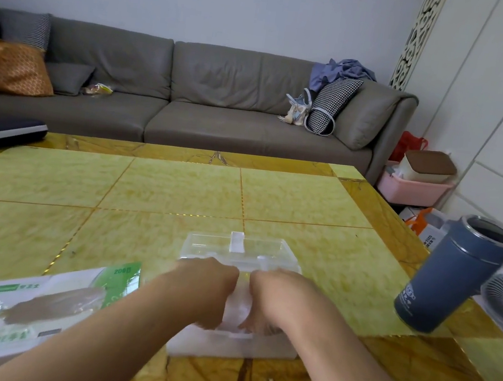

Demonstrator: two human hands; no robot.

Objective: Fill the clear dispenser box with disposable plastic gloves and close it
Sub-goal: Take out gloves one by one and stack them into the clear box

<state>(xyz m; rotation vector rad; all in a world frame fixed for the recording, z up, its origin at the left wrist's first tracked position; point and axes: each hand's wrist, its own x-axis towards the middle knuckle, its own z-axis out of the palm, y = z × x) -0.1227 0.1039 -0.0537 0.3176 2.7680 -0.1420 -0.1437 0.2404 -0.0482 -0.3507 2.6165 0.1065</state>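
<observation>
The clear dispenser box (pixel 231 343) sits at the table's (pixel 180 194) near edge, its lid (pixel 237 247) hinged open on the far side. Both hands are inside, left hand (pixel 203 289) and right hand (pixel 275 297) pressing down on the cloudy plastic gloves (pixel 237 307); finger positions cannot be told. The glove packet (pixel 40 300) lies near left. A blue flask (pixel 455 275) stands right.

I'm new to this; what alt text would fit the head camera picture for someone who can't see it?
Two bare hands, left hand and right hand, press a wad of plastic gloves into a clear dispenser box, its lid open, on a yellow table.
</observation>
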